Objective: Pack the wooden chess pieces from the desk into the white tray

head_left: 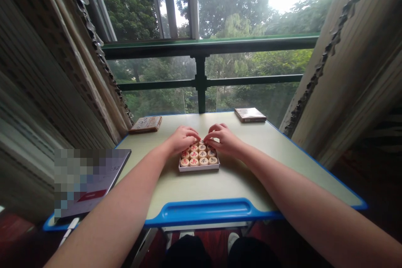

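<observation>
A small white tray (198, 168) sits in the middle of the desk, filled with several round wooden game pieces (199, 154) marked in red and black. My left hand (182, 137) rests at the tray's far left corner, fingers curled down onto the back row of pieces. My right hand (223, 137) mirrors it at the far right corner, fingertips pinched over the same back row. The fingertips of both hands nearly meet above the tray. What each hand grips is hidden under the fingers.
The desk (238, 180) is pale green with a blue rim and a blue groove (204, 208) at the near edge. A brown box (145, 124) lies far left, a box lid (250, 114) far right, a dark board (94, 182) near left. Window railing (201, 79) stands behind.
</observation>
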Motion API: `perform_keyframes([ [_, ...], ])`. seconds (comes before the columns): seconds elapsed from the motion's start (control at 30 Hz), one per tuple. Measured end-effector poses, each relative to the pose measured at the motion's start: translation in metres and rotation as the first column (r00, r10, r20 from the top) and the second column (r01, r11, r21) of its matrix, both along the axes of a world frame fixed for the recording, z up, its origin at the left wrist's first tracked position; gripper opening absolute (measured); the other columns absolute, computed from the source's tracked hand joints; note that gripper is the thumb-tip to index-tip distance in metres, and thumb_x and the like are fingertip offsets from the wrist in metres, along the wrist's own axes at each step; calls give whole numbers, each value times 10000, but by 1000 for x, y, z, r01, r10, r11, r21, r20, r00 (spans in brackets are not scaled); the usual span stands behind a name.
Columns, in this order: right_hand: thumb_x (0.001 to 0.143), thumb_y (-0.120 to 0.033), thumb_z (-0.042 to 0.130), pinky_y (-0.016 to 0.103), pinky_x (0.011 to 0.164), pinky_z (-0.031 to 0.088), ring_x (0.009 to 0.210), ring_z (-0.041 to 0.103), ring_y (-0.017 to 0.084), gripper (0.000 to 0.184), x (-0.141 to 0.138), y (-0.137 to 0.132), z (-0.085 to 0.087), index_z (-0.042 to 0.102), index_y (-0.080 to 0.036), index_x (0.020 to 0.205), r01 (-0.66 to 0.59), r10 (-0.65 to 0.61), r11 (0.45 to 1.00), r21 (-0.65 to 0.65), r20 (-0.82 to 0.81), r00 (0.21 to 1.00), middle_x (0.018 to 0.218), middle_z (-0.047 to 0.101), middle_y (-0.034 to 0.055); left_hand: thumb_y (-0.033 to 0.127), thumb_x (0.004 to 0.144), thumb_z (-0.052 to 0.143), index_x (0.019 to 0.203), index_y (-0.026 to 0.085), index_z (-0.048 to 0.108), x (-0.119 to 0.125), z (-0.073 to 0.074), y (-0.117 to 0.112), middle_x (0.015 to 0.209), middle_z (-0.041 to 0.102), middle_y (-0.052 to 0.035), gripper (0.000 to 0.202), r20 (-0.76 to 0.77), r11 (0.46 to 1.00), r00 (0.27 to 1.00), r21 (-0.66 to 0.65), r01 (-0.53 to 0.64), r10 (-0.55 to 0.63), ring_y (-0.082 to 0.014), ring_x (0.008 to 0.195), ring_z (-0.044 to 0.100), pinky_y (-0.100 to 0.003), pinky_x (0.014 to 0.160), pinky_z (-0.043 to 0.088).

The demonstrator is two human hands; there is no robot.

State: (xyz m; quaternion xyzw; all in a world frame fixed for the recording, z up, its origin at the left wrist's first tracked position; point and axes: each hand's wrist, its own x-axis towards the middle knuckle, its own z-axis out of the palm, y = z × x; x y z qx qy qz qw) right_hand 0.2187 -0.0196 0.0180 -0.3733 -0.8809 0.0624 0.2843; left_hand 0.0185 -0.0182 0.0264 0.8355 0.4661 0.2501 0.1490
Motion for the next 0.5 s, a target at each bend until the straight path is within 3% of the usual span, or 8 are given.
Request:
perform_keyframes([
  [0.23,763,-101,542,366,859,400,906,462,204,234,1,5,-2,710,-206,887,56,-56,998,21,0,998,924,573,88,99,545,364,828,147,710,0,1,-1,984,647,-68,450,73,997,997,-73,2,4,-209,965,549,-312,924,401],
  [0.4,768,-68,504,350,851,417,904,502,197,261,10,8,3,703,-195,878,134,-134,991,-12,-37,990,917,571,84,113,532,379,932,127,673,1,1,-5,1003,649,-66,496,153,971,975,-198,-131,163,-213,960,553,-302,853,448],
  [0.5,766,-67,498,310,803,436,843,531,169,260,14,8,5,712,-195,838,126,-129,990,-61,-45,991,901,566,74,126,543,378,895,123,671,0,-3,-3,958,660,-64,458,168,960,969,-246,-135,179,-210,913,574,-311,832,460],
])
